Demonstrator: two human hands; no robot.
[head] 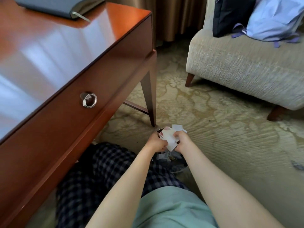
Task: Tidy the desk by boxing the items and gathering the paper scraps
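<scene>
White and pinkish paper scraps (170,139) sit bunched between my left hand (156,143) and right hand (182,141), low over the dark round bin (180,162) on the patterned beige carpet (213,120). The fingers (162,147) of both hands are curled and clamped on the wad. The risk I see is loose outer pieces slipping free and landing beside the bin, since the bundle is ragged and the bin mouth is mostly hidden under my hands. The tapered leg (150,99) of the glossy reddish-brown wooden bench (49,46) stands just beside the bin. A grey folder (62,5) lies on the bench; a cream upholstered armchair (246,68) holding bags stands well apart.
</scene>
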